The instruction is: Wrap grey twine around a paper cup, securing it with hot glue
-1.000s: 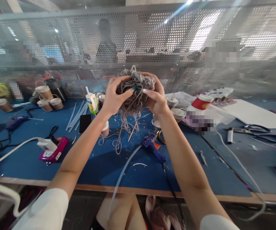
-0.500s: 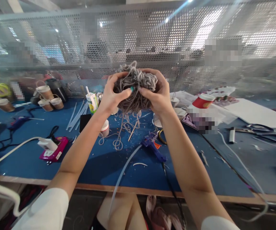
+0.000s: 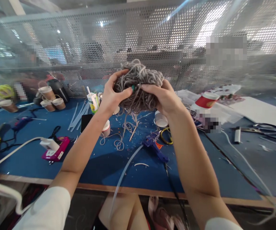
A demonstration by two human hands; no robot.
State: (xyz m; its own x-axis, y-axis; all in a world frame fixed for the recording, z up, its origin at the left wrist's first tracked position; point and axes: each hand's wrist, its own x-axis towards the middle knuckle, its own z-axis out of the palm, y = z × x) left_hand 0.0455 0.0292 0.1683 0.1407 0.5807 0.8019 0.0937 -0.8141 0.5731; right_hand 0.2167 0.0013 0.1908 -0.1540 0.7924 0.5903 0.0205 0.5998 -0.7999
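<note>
A loose bundle of grey yarn [image 3: 141, 76] is held up above the blue table, between both hands. My left hand [image 3: 115, 92] grips its left side, fingers behind and thumb pressed into the front. My right hand [image 3: 167, 97] is wrapped around the right side, its thumb also pressing into the middle near the left thumb. Strands trail from the bundle down to a loose yarn tail [image 3: 120, 142] on the table. Below the hands lies a blue glue gun [image 3: 154, 147] with a long clear glue stick in it. The fingers behind the bundle are mostly hidden.
On the left are a magenta power strip [image 3: 56, 150], clear glue sticks [image 3: 80, 116], a drink carton [image 3: 93, 102] and paper cups [image 3: 48, 104]. Scissors [image 3: 267, 127] and a red cup [image 3: 206, 100] stand on the right. A perforated metal screen [image 3: 138, 38] rises behind.
My right hand has shifted to the right and slightly down, and the yarn bundle looks wider on that side. My left hand keeps nearly the same hold.
</note>
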